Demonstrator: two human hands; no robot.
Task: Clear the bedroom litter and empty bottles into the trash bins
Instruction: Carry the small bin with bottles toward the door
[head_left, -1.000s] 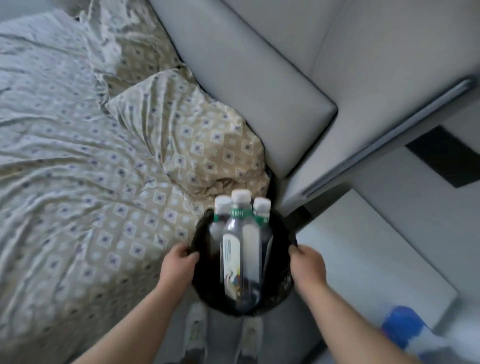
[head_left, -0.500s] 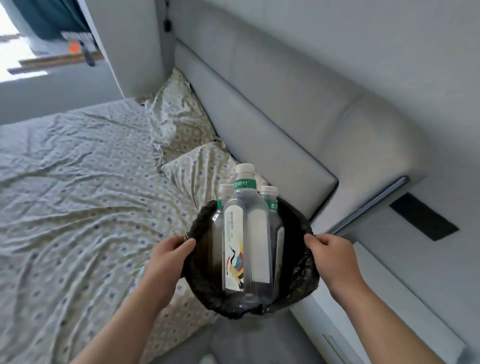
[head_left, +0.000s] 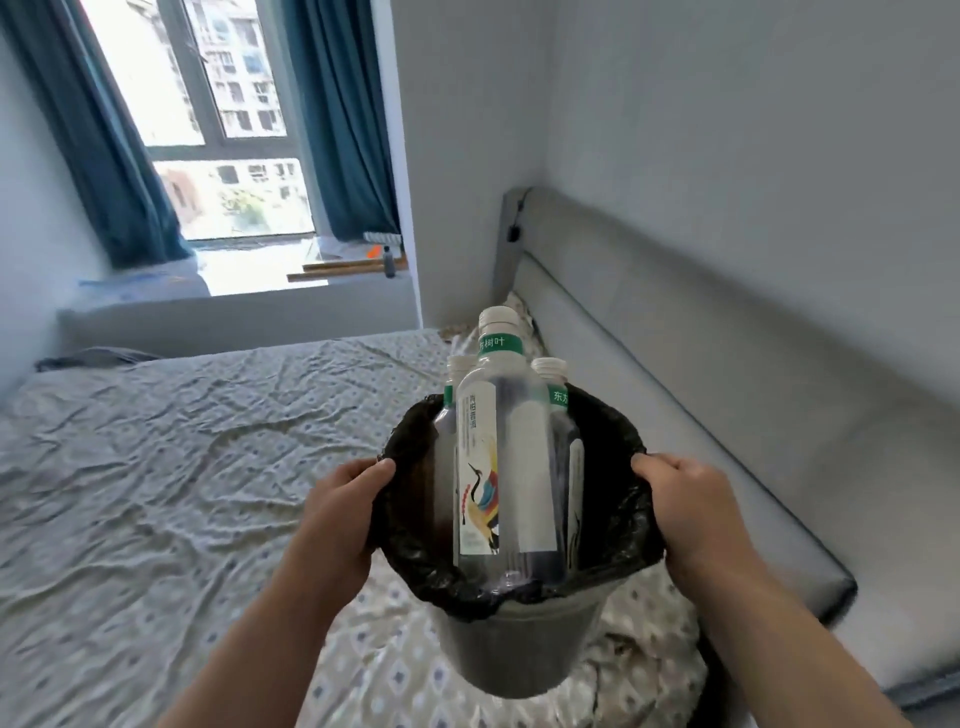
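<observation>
- Grey trash bin (head_left: 519, 649), black liner (head_left: 613, 499): held above the bed (head_left: 156, 467).
- Left hand (head_left: 337, 519) and right hand (head_left: 691, 514): each grips the rim.
- Three capped bottles (head_left: 498, 467): upright inside.

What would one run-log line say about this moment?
trash bin: held aloft, black liner | left hand: grips its rim | right hand: grips its rim | bottles: three, capped, upright inside

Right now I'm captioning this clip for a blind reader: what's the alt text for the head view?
A left hand and right hand grip the rim of a grey trash bin, lined with a black bag, holding three upright clear white-capped bottles, above a patterned bedsheet. Behind: a grey headboard and a teal-curtained window.
</observation>
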